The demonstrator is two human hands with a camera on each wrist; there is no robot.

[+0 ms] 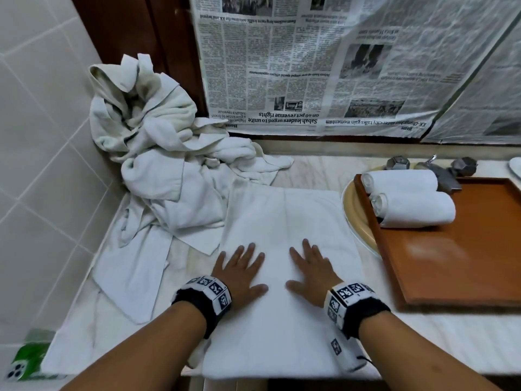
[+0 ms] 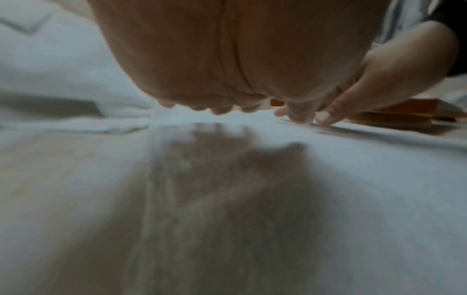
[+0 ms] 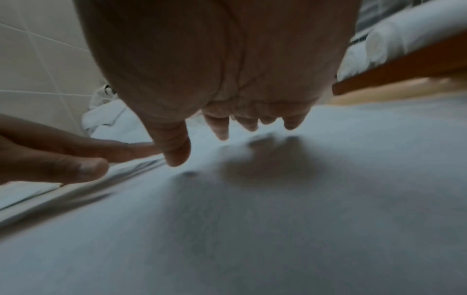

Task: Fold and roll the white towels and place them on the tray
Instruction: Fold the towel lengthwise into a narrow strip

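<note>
Both palms are flat on the folded towel (image 1: 284, 277) at six o'clock on the counter (image 1: 439, 342): left hand (image 1: 239, 273) and right hand (image 1: 313, 273) side by side, fingers spread and straight, gripping nothing. This looks like the smoothing step, the fold done and no roll begun. Two rolled towels (image 1: 408, 201) already lie on the wooden tray (image 1: 451, 263) at three o'clock, with a crumpled heap of towels (image 1: 158, 153) waiting at ten o'clock. Next, I'd guess, the fingers need to curl under the near edge and roll it tightly toward twelve o'clock, keeping the sides even.
</note>
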